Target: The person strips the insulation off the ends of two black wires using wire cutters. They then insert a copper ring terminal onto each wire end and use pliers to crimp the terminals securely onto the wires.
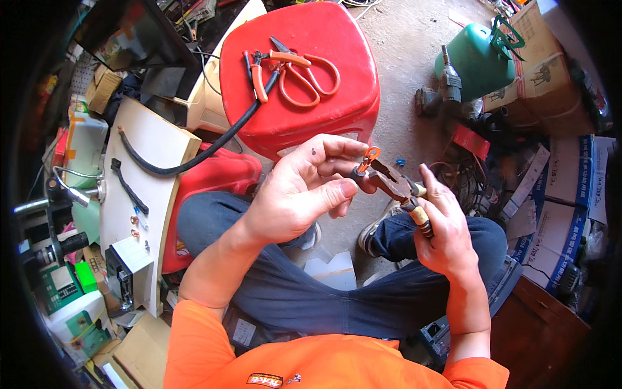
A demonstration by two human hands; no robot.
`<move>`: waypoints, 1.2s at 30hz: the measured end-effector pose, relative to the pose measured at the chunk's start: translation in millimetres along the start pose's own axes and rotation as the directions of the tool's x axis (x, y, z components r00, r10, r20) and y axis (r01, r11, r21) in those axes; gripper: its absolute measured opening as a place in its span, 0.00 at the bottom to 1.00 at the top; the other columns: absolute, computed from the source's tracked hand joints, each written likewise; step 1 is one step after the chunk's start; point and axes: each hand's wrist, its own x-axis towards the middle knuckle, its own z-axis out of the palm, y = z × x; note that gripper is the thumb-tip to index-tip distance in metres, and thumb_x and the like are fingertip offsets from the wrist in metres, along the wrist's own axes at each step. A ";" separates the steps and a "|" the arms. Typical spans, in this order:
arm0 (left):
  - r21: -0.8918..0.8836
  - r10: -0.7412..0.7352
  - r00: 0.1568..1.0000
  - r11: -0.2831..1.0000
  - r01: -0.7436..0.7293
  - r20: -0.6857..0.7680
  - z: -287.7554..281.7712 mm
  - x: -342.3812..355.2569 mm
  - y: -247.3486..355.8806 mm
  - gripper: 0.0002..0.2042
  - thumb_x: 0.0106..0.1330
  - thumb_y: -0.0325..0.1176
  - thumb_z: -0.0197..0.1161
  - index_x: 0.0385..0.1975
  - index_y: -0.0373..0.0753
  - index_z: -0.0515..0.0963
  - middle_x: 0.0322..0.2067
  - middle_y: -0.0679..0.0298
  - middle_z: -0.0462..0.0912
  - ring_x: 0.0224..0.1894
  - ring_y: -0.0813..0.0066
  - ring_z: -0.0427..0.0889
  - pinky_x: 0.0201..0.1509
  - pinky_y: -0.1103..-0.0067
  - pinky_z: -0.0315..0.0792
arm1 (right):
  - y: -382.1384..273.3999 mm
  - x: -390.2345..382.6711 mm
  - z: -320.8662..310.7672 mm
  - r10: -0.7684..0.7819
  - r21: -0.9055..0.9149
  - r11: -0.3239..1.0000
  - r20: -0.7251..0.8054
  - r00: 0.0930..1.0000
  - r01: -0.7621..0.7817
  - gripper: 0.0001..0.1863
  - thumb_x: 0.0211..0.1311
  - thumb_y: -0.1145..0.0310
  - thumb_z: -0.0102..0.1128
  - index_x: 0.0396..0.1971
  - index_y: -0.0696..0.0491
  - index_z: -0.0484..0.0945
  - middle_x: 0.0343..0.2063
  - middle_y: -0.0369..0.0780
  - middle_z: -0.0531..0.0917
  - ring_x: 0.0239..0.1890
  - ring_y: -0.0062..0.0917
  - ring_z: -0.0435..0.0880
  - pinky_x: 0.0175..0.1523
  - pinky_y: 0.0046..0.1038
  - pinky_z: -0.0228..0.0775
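Observation:
My left hand is closed, its thumb and fingers pinching a dark cable end topped by a copper ring terminal. Most of that cable is hidden behind the fingers. My right hand grips the handles of worn pliers, whose jaws point up and left beside the terminal's barrel. Whether the jaws touch it I cannot tell. Beyond my hands, a red plastic stool bears scissors and orange-handled cutters. A thick black cable runs from the stool to a pale board.
Copper terminals, a short black cable and a black-and-white box lie on the board. To the right stand a green gas cylinder, a cardboard box and a drill-like tool. White-and-blue packages are stacked there.

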 end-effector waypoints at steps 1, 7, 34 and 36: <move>0.006 0.004 1.000 1.000 -0.004 -0.017 1.3 0.6 -3.0 0.18 0.68 0.24 0.60 0.56 0.33 0.67 0.41 0.51 0.82 0.33 0.75 0.81 0.35 0.83 0.75 | 0.4 -1.6 -2.7 0.026 -0.013 1.000 0.035 0.999 -0.025 0.21 0.39 0.82 0.61 0.41 0.62 0.78 0.60 0.62 0.67 0.62 0.54 0.69 0.65 0.47 0.61; 0.027 0.005 1.000 1.000 -0.005 -0.019 0.4 4.8 -12.4 0.15 0.65 0.24 0.63 0.51 0.33 0.72 0.41 0.54 0.83 0.35 0.76 0.82 0.40 0.80 0.77 | 3.1 -6.0 -9.4 0.056 0.090 0.994 0.007 0.998 -0.057 0.21 0.40 0.83 0.59 0.41 0.64 0.78 0.58 0.63 0.69 0.60 0.56 0.70 0.65 0.44 0.61; 0.151 -0.147 0.986 0.976 0.158 -0.079 -1.9 4.8 -14.1 0.11 0.64 0.22 0.64 0.46 0.32 0.76 0.38 0.52 0.85 0.30 0.77 0.81 0.34 0.81 0.78 | -1.5 -9.1 -8.6 0.199 0.254 0.939 0.146 0.969 -0.231 0.18 0.37 0.88 0.53 0.33 0.60 0.81 0.35 0.47 0.77 0.38 0.43 0.79 0.41 0.33 0.72; 0.101 -0.183 0.982 0.977 0.186 -0.037 -3.9 5.4 -11.8 0.12 0.66 0.25 0.62 0.48 0.31 0.75 0.37 0.53 0.85 0.30 0.77 0.81 0.34 0.82 0.77 | -1.1 -7.9 -9.1 0.196 0.259 0.940 0.126 0.972 -0.223 0.19 0.36 0.89 0.50 0.31 0.59 0.82 0.34 0.47 0.78 0.37 0.42 0.80 0.40 0.31 0.72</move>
